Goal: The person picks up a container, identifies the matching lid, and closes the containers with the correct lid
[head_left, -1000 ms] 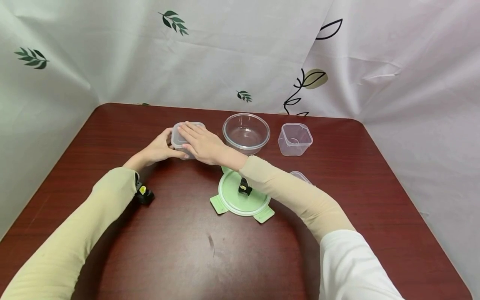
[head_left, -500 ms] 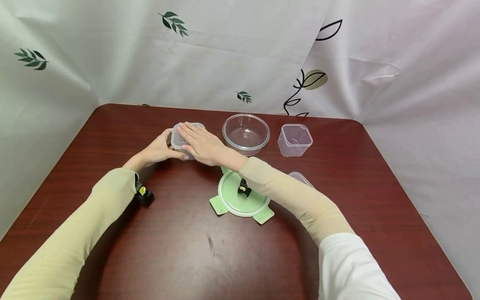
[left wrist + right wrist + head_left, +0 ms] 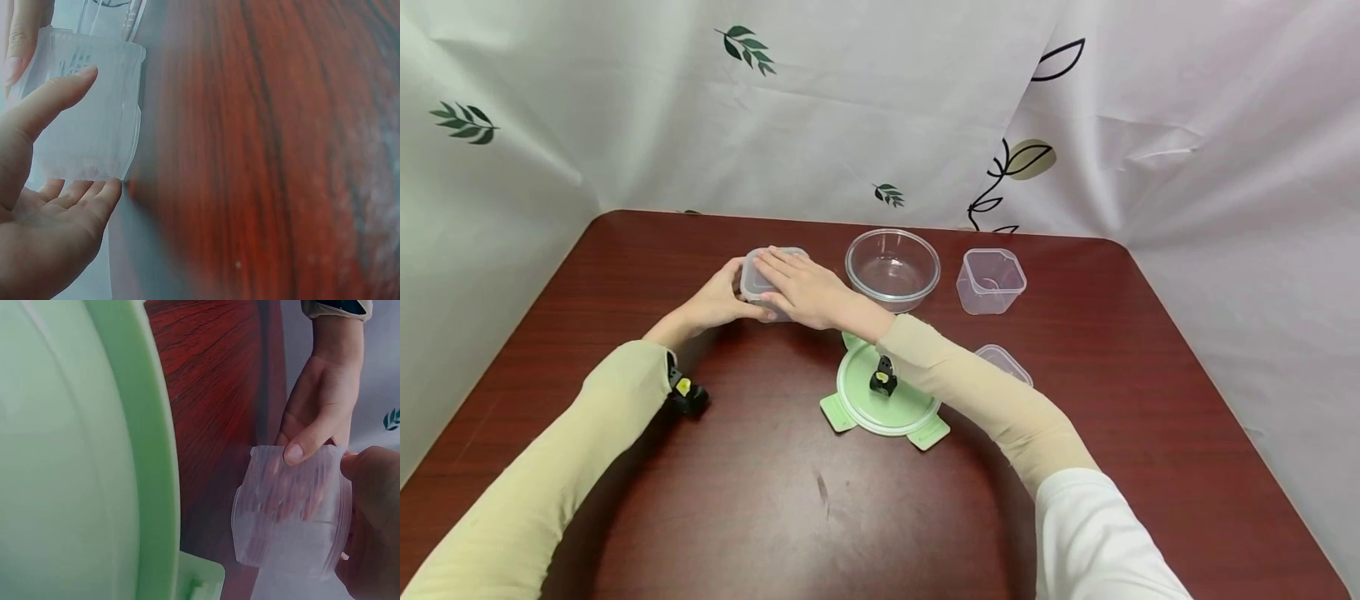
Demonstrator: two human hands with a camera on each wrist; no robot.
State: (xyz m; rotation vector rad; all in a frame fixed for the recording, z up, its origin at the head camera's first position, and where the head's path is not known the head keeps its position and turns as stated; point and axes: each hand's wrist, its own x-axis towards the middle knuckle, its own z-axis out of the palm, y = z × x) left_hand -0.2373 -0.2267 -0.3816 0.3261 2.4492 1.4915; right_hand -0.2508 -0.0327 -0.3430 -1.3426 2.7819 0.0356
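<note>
My left hand grips a small clear plastic food container at the far left of the table. In the left wrist view its thumb lies across the container's front wall, the other fingers around the far side. A translucent lid covers the top. On that lid my right hand lies flat with straight fingers, palm down, hiding much of it. The right wrist view shows the left fingers through the clear walls, and the right hand along the lid side.
A round glass bowl and an uncovered square plastic container stand along the back. Under the right forearm lies a round green lid with clip tabs. Another clear lid shows beyond that sleeve.
Both hands stay on the container in nearly the same pose. The right forearm has shifted slightly, showing more of the clear lid behind it.
</note>
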